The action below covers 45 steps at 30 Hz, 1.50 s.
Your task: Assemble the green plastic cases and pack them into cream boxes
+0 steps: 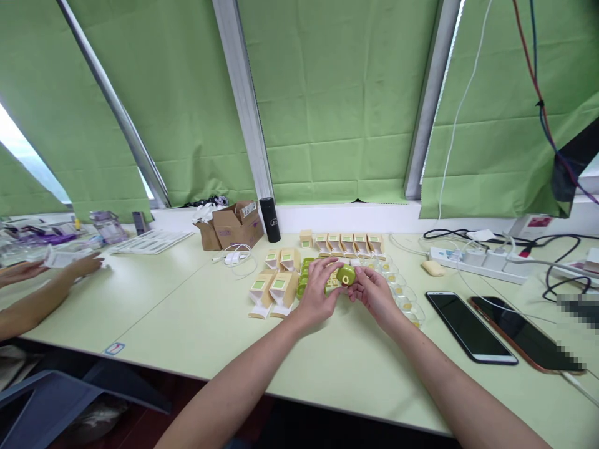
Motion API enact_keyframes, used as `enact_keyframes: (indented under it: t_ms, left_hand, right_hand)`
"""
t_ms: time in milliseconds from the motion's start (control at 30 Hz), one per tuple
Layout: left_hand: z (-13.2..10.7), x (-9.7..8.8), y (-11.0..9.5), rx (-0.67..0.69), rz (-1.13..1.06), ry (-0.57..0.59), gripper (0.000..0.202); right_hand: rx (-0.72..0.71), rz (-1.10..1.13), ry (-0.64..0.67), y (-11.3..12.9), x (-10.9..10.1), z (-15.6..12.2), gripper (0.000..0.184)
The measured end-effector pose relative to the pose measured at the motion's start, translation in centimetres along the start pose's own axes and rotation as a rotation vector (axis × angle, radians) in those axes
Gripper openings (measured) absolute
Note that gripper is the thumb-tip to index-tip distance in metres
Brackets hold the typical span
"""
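Both our hands meet at frame centre: left hand (318,294) and right hand (375,293) pinch a small rounded green plastic case (347,274) from either side, steadying it just above the pale green bench (355,368), beside cream cardboard boxes (274,292).

Single head-worn view, looking forward and down, table (187,324) close

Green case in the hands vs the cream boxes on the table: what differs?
The green case is rounded and olive green; the cream boxes are angular and pale, with green labels. The green case is held between the left hand and right hand; the cream boxes stand on the table. Both are small.
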<state>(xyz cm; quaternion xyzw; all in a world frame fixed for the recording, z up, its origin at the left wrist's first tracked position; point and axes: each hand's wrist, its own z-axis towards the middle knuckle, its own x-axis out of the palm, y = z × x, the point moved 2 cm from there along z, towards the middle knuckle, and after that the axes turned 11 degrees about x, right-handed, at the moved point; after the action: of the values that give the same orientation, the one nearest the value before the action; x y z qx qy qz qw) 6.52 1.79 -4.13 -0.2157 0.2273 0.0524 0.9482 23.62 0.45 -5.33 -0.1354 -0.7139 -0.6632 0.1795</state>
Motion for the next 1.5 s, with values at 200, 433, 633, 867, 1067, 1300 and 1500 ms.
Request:
enact_keyframes:
  t_ms: [200, 433, 633, 867, 1067, 1300, 1500]
  left_hand:
    - [-0.3, 0.3, 0.7, -0.036, 0.002, -0.022, 0.048]
    - [0.2, 0.3, 0.9, -0.223, -0.162, -0.092, 0.042]
    - [0.2, 1.0, 2.1, -0.428, -0.397, -0.179, 0.045]
    - [0.0, 1.2, 3.9, -0.505, -0.422, -0.194, 0.057]
    - [0.3, 0.7, 3.8, -0.524, -0.477, -0.134, 0.059]
    - [0.3, 0.4, 4.5, -0.600, -0.600, -0.207, 0.053]
    - [0.2, 0.3, 4.9, -0.685, -0.744, -0.330, 0.057]
  right_hand:
    - [0.026, -0.008, 0.000, -0.1, 0.1, 0.0, 0.061]
    - [0.025, -0.024, 0.009, -0.1, -0.2, -0.1, 0.062]
    - [0.036, -0.042, 0.033, -0.2, -0.3, -0.2, 0.061]
    - [0.026, -0.062, 0.044, -0.2, -0.1, -0.3, 0.060]
    - [0.007, -0.073, 0.031, 0.1, -0.4, -0.2, 0.060]
    - [-0.167, -0.409, -0.078, 1.3, -0.6, -0.4, 0.054]
    - [-0.456, -1.010, -0.316, 5.1, -0.8, -3.5, 0.021]
